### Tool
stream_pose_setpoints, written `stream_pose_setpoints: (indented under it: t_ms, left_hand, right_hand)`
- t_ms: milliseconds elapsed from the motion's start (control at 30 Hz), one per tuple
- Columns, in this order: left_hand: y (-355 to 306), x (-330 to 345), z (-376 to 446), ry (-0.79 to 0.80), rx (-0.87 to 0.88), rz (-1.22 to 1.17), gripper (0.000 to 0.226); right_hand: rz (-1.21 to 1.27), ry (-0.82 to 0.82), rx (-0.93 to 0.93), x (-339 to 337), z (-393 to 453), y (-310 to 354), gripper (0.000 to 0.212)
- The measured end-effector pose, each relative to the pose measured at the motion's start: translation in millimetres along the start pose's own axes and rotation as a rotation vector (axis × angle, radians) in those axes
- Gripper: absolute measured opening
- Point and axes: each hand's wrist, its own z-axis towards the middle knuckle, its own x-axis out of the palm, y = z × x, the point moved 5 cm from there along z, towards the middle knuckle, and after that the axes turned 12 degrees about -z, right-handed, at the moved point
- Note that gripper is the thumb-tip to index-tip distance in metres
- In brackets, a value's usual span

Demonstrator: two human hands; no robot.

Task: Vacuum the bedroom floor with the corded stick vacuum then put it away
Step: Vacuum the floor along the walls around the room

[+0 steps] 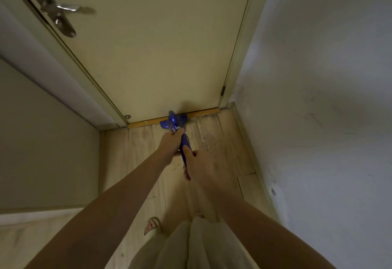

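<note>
One blue vacuum (174, 122) stood in the narrow floor strip before the door, its head against the wooden threshold (176, 118) at the door's foot and its stick rising toward the camera. Two hands held it. The left hand (170, 142) was curled round the stick lower down, nearer the head, fingers wrapped tight with no gap showing. The right hand (200, 162) gripped the blue handle higher up, nearer the body, its thumb laid along the top of the handle and the other fingers folded under it, mostly hidden from view. Both bare forearms reached forward from the bottom corners and met at the stick. No cord could be made out. Under the vacuum lay one pale plank floor (214, 139). One cream door (152, 41) stood shut ahead, with one metal lever handle (55, 8) at the upper left. One pale wall (318, 99) ran along the right. One foot in a sandal (152, 225) showed below, beside a light skirt (195, 245).
</note>
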Motion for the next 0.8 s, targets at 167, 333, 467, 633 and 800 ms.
stream_pose_setpoints:
  t_ms: [167,333,467,633,800]
  left_hand:
    - [-1,27,8,0.024,0.02,-0.041,0.03]
    - [1,78,-2,0.083,-0.001,-0.052,0.019]
    - [-1,112,-13,0.123,-0.018,0.016,0.034]
    - [6,142,-21,0.197,-0.038,0.125,0.034]
    - [-10,163,-12,0.208,-0.064,0.142,0.039]
  right_hand:
    - [0.097,-0.043,0.027,-20,11,-5,0.041]
    - [0.189,-0.128,0.077,-67,1,-19,0.04]
    - [0.219,-0.19,0.066,-99,-8,-25,0.039]
    - [0.223,-0.226,0.058,-117,-10,-42,0.042]
    - [0.182,-0.249,0.057,-140,8,-33,0.045]
